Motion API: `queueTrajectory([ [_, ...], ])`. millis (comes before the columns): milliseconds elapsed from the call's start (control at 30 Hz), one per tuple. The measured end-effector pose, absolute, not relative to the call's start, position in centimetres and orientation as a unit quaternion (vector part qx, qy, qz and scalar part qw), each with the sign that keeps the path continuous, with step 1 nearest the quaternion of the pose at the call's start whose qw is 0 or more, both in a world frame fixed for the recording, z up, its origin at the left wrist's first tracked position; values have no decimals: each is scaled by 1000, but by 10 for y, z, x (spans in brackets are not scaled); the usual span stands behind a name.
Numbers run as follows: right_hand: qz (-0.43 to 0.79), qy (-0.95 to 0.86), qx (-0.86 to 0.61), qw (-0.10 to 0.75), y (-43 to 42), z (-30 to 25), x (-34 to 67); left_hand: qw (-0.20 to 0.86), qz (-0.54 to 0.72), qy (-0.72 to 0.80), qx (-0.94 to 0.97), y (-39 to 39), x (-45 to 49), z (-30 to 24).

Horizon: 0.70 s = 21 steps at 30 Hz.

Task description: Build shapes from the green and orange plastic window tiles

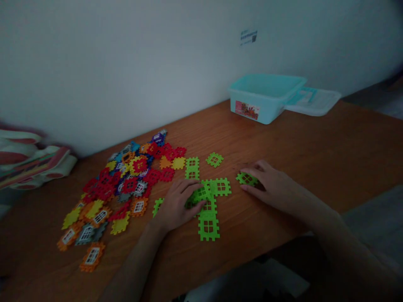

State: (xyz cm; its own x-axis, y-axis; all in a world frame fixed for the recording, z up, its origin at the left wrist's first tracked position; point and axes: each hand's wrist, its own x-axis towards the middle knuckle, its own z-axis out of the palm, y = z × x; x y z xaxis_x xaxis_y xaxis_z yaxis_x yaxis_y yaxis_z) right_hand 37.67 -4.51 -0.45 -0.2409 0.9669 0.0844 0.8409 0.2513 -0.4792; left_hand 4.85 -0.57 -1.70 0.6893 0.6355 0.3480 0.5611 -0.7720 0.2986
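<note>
My left hand (178, 205) is closed on a green interlocking window tile (201, 193), thumb and fingers at its edges. That tile is tilted above a flat cross-like layout of joined green tiles (208, 226), partly hidden by the hand. To the right, my right hand (267, 182) has its thumb and fingers around a single green window tile (246, 179) at the table surface. Another loose green tile (214, 159) lies behind the layout. Part of one more green tile (158, 205) shows left of my left hand.
A pile of red, orange, yellow, grey, blue and purple tiles (129, 184) spreads over the left of the wooden table (283, 147). At the back right stand a pale turquoise plastic bin (252, 94) and its lid (317, 107). A striped object (34, 163) is at far left.
</note>
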Motion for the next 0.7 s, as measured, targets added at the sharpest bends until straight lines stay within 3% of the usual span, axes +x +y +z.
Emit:
queueTrajectory([
  [300, 304, -767, -548, 140, -48, 13, 401, 103, 195, 344, 913, -6, 53, -13],
  [700, 332, -777, -491, 211, -46, 6, 399, 97, 190, 353, 911, -8, 52, -12],
])
